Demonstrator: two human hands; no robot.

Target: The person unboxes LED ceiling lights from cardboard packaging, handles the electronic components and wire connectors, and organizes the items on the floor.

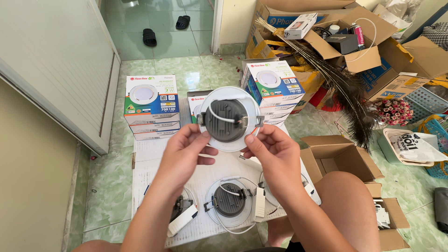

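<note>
At one o'clock sits the largest thing, an open cardboard carton (368, 42) crammed with oddments, a spray of peacock feathers (345, 88) trailing down from it. At four o'clock stands a smaller open box (336, 154). At ten o'clock is a stack of printed lamp boxes (151, 107), with a second stack (275, 88) at twelve, partly hidden behind the raised lamp. A white sheet (154, 177) lies on the tiled floor at six, carrying a second downlight (229, 199) with its white driver.

The round downlight (229, 119) is held up at centre, its grey back facing the camera, spring clips out at nine and three o'clock. The left hand (183, 156) pinches its lower left rim, and the right hand (275, 154) its lower right rim.
</note>
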